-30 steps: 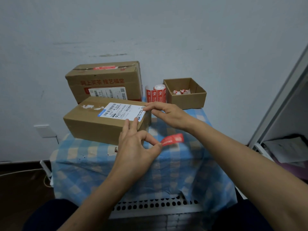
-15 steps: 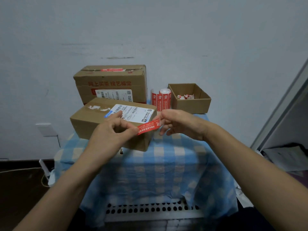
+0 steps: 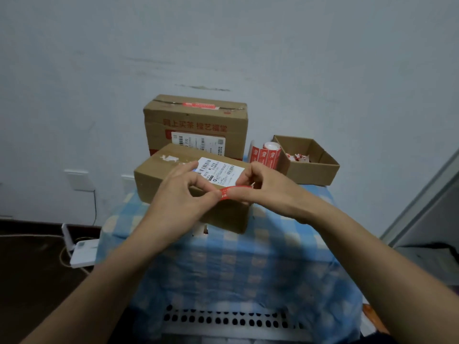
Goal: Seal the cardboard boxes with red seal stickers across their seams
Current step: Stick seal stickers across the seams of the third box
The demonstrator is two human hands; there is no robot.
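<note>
Since a second ago the red seal sticker (image 3: 234, 191) has risen from the left hand (image 3: 183, 194) alone to span both hands. Its long axis runs left-right, nearly level, at the near cardboard box's (image 3: 154, 180) front top edge. Left fingers pinch its left end and the right hand's (image 3: 268, 187) fingers pinch the other. It is red with white print, and the box top lies just beyond it.

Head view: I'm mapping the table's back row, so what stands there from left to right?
Cardboard box with a red sticker on top → roll of red seal stickers → open cardboard box holding paper scraps.
</note>
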